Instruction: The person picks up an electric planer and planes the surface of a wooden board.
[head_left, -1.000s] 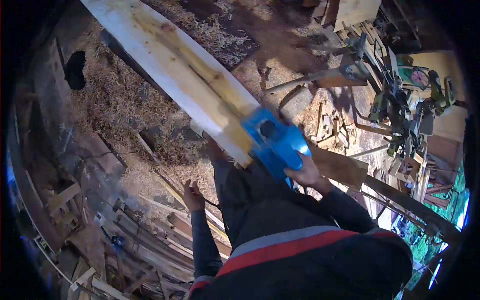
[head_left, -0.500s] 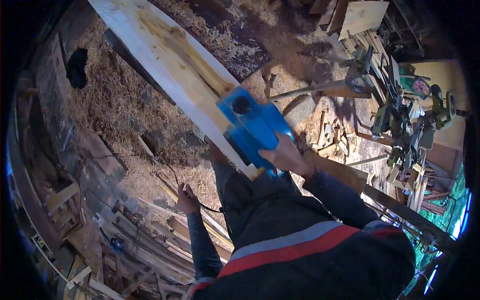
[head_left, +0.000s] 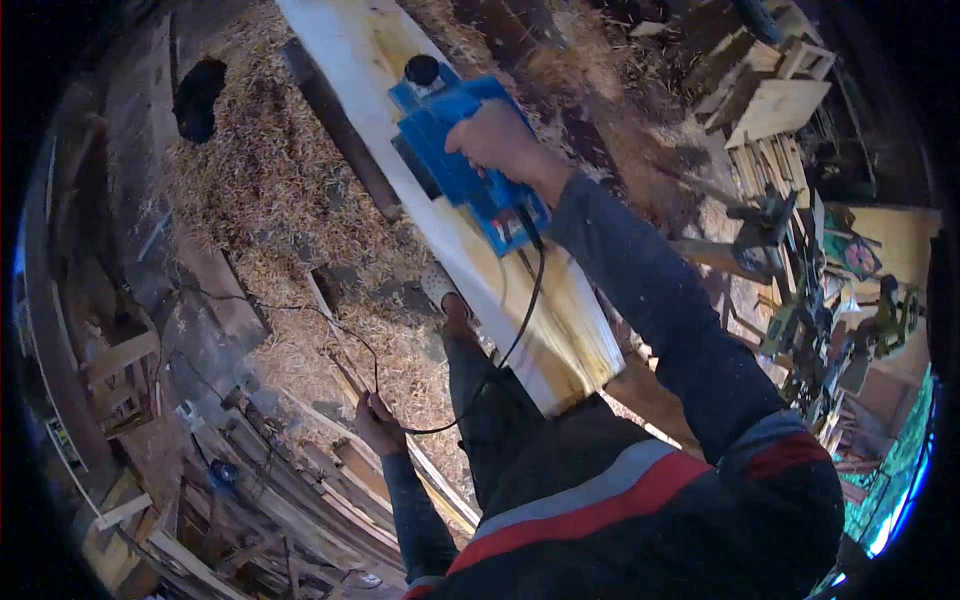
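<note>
A blue electric planer point(head_left: 432, 148) lies on the upper face of a pale wooden plank point(head_left: 545, 325) with a brown-streaked grain. My right hand point(head_left: 505, 142) is wrapped round the planer's handle, and the arm reaches far forward. From the planer's rear, a black power cord point(head_left: 530, 300) loops down across my leg to my left hand point(head_left: 379, 426). That hand is low on the left, apart from the plank, with its fingers closed on the cord. The planer's sole is hidden against the wood.
Wood shavings point(head_left: 270, 180) cover the ground on the left. A dark beam point(head_left: 340, 130) shows beneath the plank. Long timber strips point(head_left: 300, 460) lie at lower left. Stacked boards point(head_left: 775, 110) and machinery point(head_left: 830, 300) stand at right. My foot point(head_left: 440, 288) is beside the plank.
My right hand has pushed the planer forward along the plank, away from my body, uncovering the plank's near end. The cord now trails behind it. My left hand stays low, still on the cord.
</note>
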`<state>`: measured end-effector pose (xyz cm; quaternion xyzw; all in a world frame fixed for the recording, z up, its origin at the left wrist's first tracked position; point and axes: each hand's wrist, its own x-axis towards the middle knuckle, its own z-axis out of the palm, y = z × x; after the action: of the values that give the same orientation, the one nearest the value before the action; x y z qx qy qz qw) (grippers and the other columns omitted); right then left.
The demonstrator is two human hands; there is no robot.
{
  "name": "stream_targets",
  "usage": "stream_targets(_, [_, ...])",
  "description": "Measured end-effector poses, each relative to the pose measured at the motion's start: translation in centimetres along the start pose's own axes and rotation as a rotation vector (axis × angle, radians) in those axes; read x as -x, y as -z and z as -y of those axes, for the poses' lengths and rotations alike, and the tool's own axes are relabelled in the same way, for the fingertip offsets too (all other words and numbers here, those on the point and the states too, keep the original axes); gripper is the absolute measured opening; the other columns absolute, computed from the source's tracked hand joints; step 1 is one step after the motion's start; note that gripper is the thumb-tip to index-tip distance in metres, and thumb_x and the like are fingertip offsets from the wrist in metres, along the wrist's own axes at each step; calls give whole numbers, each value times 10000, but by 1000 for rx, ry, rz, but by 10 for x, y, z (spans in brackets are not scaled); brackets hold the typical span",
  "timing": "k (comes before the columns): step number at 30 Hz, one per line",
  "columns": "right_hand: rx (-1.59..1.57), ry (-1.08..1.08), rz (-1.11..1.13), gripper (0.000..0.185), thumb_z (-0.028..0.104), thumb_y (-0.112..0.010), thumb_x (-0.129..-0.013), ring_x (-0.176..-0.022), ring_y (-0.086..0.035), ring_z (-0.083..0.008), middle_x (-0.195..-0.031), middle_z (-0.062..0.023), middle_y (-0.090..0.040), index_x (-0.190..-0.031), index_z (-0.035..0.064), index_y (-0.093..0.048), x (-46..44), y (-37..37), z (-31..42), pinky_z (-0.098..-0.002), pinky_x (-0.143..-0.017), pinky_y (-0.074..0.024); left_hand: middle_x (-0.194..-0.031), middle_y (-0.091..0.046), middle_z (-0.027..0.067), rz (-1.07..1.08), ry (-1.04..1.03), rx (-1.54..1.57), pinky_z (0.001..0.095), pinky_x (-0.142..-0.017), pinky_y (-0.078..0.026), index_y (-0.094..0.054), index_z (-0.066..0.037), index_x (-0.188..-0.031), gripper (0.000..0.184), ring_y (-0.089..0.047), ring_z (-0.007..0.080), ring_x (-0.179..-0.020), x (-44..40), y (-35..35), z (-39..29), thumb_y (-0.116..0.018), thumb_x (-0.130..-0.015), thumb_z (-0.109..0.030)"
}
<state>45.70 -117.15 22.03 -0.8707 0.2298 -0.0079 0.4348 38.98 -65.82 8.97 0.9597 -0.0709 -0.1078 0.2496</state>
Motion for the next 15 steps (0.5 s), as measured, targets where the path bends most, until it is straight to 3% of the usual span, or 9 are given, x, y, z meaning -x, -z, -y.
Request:
stream_targets(2, [14, -130, -23, 134, 158, -624, -775, -575, -672, -279, -620, -101, -666, -712, 87, -720, -54, 6, 11, -418, -589, -536, -815, -630, 154, -4, 75, 125, 348, -601, -458, -645, 12, -1164, 314, -583, 195, -687, -7, 0, 2, -604, -995, -249])
stream_targets(3, [13, -119, -14, 134, 158, -624, -775, -575, -672, -279, -620, -101, -666, -712, 87, -720, -79, 9, 14, -418, -589, -536, -851, -639, 158, 4, 140, 248, 340, -618, -468, -641, 16, -1178, 327, -592, 182, -718, -11, -1, 3, -610, -994, -253])
stream_targets(4, [-86, -17, -91, 158, 160, -653, -781, -518, -635, -235, -605, -103, -651, -696, 40, -711, -105, 11, 16, -388, -521, -500, -794, -623, 118, -116, -15, 254, 327, -592, -453, -643, 3, -1183, 322, -565, 145, -690, -13, -3, -2, -606, -996, -257])
stream_targets(5, [-187, 82, -166, 202, 163, -682, -787, -461, -598, -190, -590, -106, -636, -681, -8, -703, -133, 12, 17, -358, -452, -464, -794, -623, 118, -126, -7, 251, 327, -592, -453, -643, 3, -1183, 322, -565, 145, -690, -15, 0, -8, -606, -996, -257])
stream_targets(7, [-286, 55, -189, 212, 172, -674, -789, -462, -597, -185, -570, -91, -624, -667, 1, -697, -194, 13, 18, -356, -456, -464, -716, -569, 63, -24, 155, 228, 320, -559, -429, -644, -17, -1194, 306, -500, 118, -634, -20, 7, -17, -611, -995, -248])
stream_targets(9, [-383, 14, -217, 222, 182, -666, -791, -463, -596, -179, -550, -76, -611, -653, 10, -691, -259, 22, 24, -353, -460, -464, -673, -519, 28, -31, 180, 271, 314, -532, -403, -644, -30, -1193, 281, -449, 107, -602, -28, 4, -20, -626, -986, -219])
stream_targets(11, [-212, -113, 104, 365, 342, -492, -1039, -725, -606, -201, -896, -117, -607, -1102, 16, -643, -327, 39, 33, -422, -853, -529, -678, -510, 31, -17, 169, 231, 311, -537, -403, -640, -28, -1192, 275, -442, 107, -604, -39, 6, -38, -642, -974, -196])
stream_targets(15, [-205, -10, -26, 330, 323, -510, -1006, -695, -608, -200, -856, -115, -608, -1046, 24, -643, -427, 36, 15, -413, -810, -523, -703, -556, 52, 89, 243, 201, 311, -565, -435, -631, -8, -1203, 331, -497, 128, -622, -82, 7, -105, -684, -940, -201])
